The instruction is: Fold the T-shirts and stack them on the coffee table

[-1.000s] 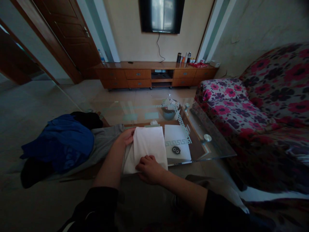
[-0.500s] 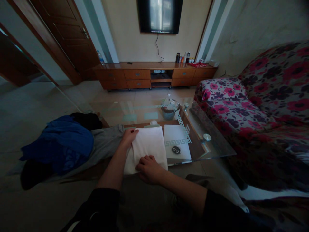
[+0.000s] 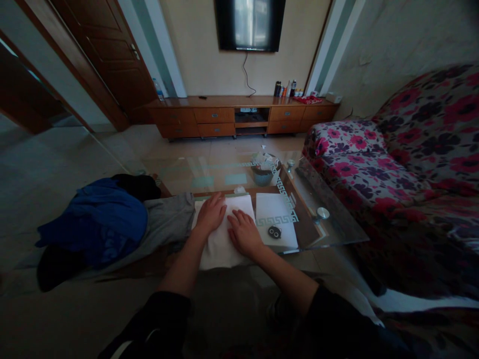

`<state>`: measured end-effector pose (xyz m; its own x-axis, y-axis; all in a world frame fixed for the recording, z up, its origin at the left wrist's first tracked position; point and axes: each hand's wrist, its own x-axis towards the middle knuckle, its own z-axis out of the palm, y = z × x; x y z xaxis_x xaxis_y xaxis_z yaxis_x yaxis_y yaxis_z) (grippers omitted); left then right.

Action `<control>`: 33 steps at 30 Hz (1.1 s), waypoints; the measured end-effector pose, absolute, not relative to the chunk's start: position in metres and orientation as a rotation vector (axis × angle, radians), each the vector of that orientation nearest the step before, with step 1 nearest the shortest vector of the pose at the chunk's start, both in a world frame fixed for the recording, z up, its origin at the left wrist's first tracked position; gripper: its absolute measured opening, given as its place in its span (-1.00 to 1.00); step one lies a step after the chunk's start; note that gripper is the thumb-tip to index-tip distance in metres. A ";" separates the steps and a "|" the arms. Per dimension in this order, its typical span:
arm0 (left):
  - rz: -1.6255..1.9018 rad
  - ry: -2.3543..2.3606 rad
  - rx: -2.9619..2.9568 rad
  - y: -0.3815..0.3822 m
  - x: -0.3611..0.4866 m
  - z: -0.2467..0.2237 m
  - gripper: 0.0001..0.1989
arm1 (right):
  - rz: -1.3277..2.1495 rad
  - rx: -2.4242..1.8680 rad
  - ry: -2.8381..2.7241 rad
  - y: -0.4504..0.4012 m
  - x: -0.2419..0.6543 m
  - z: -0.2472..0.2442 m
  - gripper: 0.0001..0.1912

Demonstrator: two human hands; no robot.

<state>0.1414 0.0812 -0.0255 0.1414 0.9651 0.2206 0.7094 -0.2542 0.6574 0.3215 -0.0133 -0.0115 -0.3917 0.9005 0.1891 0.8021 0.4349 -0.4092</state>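
A white folded cloth (image 3: pixel 220 252), perhaps a garment, lies on the glass coffee table (image 3: pixel 337 234) right in front of me. My left hand (image 3: pixel 212 213) rests flat on its upper left part, fingers stretched forward. On the upper right part lies my right hand (image 3: pixel 244 232), palm down with the fingers extended. Both hands press on the cloth and cover some of it. Just right of it is a white flat box or sheet (image 3: pixel 269 204) with a small black round-eyed object (image 3: pixel 274 232) over it.
Left on the table are grey trousers (image 3: pixel 168 214) and a heap of blue cloth (image 3: pixel 108 214) with black cloth by it. A waste basket (image 3: pixel 263 175) shows through the glass. A flowered sofa (image 3: pixel 348 139) stands right; a wooden TV cabinet (image 3: pixel 215 115) lines the far wall.
My left hand has moved from the cloth's left edge onto its top. My right hand has slid forward from the near edge, its curled fingers now stretched out flat.
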 end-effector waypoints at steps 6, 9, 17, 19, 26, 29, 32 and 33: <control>0.800 1.635 2.078 0.075 0.133 -0.046 -0.45 | 0.308 -1.500 -2.385 -0.020 0.327 -0.040 -0.28; 0.772 1.662 2.095 0.079 0.128 -0.050 -0.44 | 0.297 -1.538 -2.355 -0.021 0.326 -0.045 -0.27; 0.892 2.316 1.668 0.086 0.113 -0.046 -0.32 | 0.418 -1.644 -2.228 0.011 0.328 -0.031 -0.33; 0.875 2.383 1.572 0.085 0.099 -0.039 -0.43 | 0.464 -1.779 -2.061 0.025 0.330 -0.026 -0.29; 0.689 2.124 1.258 0.066 0.066 -0.020 -0.75 | 1.065 -1.833 -1.340 0.058 0.344 -0.014 -0.38; 0.737 2.056 1.257 0.048 0.074 -0.015 -0.64 | 1.520 -1.654 -0.998 0.055 0.343 -0.008 -0.66; 0.872 1.830 1.158 0.031 0.083 -0.007 -0.70 | 1.709 -1.541 -0.937 0.042 0.341 -0.001 -0.77; 0.898 1.755 1.109 0.026 0.085 -0.004 -0.72 | 1.765 -1.505 -0.915 0.036 0.342 0.001 -0.75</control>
<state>0.0853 0.0261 -0.0044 -0.2440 0.9286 -0.2796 0.3170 0.3488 0.8820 0.3415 0.0365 0.0007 -0.1427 0.8254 -0.5462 -0.0297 -0.5552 -0.8312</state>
